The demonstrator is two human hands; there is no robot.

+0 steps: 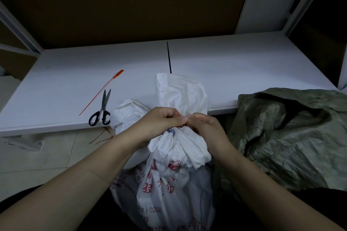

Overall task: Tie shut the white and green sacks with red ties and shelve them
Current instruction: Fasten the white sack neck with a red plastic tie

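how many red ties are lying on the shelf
1: a red tie lies on the white shelf, left of the scissors. A second tie, mostly hidden, is pinched by the left hand and right hand at the white sack's neck.

Faint "0200" on white sack

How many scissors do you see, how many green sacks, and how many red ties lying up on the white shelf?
Scissors: 1
Green sack: 1
Red tie: 1
Total: 3
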